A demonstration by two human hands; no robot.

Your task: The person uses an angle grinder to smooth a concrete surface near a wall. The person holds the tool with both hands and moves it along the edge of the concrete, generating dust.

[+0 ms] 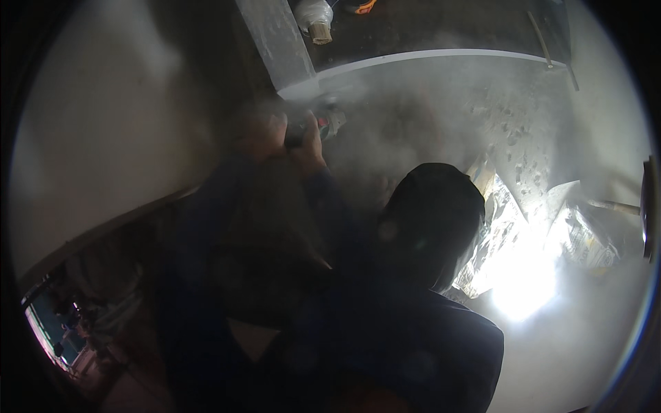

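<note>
Both my hands are at the foot of a grey upright strip (275, 41), in thick dust. My left hand (264, 135) is closed around the rear of what looks like an angle grinder (297, 131), dark, with a red spot and a grey metal head. Further forward on the same tool, my right hand (311, 146) is wrapped around its body. The dust and dim light blur the fingers and hide the disc and where it touches. Dark blue sleeves cover both forearms.
A person in a dark cap (437, 213) and dark top is close at right. Beyond glares a bright lamp (525, 279) beside crumpled sheeting (489, 234). Rubble (516, 138) lies on the dusty surface. A wrapped roll (317, 17) and an orange-handled tool (365, 7) lie at the far side.
</note>
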